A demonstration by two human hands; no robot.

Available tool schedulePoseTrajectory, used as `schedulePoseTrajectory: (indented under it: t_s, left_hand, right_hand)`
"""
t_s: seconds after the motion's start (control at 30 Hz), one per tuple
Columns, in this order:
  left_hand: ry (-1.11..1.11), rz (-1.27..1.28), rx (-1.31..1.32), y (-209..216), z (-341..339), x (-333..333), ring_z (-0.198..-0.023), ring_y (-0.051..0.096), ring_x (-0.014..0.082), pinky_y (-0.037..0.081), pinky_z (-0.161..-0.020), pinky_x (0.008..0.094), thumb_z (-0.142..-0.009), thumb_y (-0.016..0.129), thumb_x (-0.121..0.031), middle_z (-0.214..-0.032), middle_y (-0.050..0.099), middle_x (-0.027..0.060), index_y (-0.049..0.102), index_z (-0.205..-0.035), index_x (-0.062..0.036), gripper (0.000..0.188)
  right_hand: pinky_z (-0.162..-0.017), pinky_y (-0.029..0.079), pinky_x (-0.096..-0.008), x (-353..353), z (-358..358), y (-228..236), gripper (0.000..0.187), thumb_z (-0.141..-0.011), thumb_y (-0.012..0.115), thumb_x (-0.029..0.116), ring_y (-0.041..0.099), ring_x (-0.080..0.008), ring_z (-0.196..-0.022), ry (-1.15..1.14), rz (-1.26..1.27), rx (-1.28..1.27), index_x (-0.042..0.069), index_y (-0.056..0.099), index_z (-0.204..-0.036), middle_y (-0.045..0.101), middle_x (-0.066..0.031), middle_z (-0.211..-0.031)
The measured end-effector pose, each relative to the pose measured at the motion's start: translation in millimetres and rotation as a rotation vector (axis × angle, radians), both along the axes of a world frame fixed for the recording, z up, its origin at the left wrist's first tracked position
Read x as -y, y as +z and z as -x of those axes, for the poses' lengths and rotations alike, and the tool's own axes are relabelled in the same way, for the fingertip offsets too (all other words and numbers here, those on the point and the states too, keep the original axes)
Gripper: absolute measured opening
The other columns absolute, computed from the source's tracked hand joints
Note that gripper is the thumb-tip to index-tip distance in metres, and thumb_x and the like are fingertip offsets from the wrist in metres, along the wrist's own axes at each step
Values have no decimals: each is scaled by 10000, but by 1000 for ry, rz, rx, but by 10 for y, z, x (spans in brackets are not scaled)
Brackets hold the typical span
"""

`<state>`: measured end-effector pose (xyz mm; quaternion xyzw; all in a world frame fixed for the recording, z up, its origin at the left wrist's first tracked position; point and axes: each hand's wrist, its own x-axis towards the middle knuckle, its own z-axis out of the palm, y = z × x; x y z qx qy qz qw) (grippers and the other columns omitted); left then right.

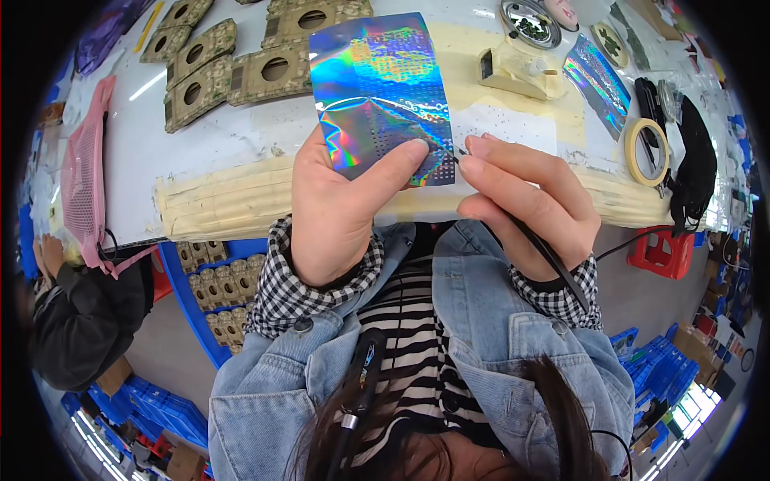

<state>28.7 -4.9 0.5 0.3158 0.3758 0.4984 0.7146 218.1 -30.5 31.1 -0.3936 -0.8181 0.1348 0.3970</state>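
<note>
My left hand (333, 216) is closed on a shiny holographic sheet (381, 68), thumb lying over its lower right part. Rows of tiny marks cover much of the sheet, which is creased and tilted up above the table edge. In my right hand (541, 192) is a slim black pair of tweezers (553, 260), its tip close to the sheet's lower right edge. Whether the tip touches the sheet, or grips anything, is too small to tell. Beyond the sheet, several camouflage-patterned parts (204, 88) with round holes lie on the table.
At the right are a second holographic sheet (593, 80), a tape roll (646, 152), a cream block (513, 72) and a round dish (529, 24) of small dark pieces. A pink mesh bag (84, 160) hangs at left, near another person's dark sleeve (96, 313). A blue tray (180, 284) holds camouflage parts below.
</note>
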Motion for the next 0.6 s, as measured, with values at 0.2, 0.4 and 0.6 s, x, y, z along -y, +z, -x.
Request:
schedulePoseTrajectory:
  t_s: [0.2,0.4,0.6]
  left_hand:
    - [36,-41,23,6,-36,14,-880,658,143,532,-796,271,-812,676,64,-1011,671,90,539,-1119,6,341]
    - [33,-55,-12,21,-25,20,-879,653,136,528,-789,268,-807,678,65,-1011,661,83,518,-1129,1,366]
    - [51,-104,-52,0,-30,30,-881,645,133,524,-784,267,-809,671,66,-1004,658,80,508,-1135,4,370]
  right_hand:
    - [-806,559,-329,-5,14,-36,321,-749,744,59,675,-267,-942,13,-8,23,29,691,-1065,665,-168,-1056]
    - [-807,558,-328,12,25,-36,320,-753,742,58,675,-262,-940,7,6,22,34,691,-1068,666,-158,-1052]
    - [-818,556,-332,10,38,-58,307,-760,735,58,672,-260,-945,6,3,11,28,690,-1062,666,-145,-1020]
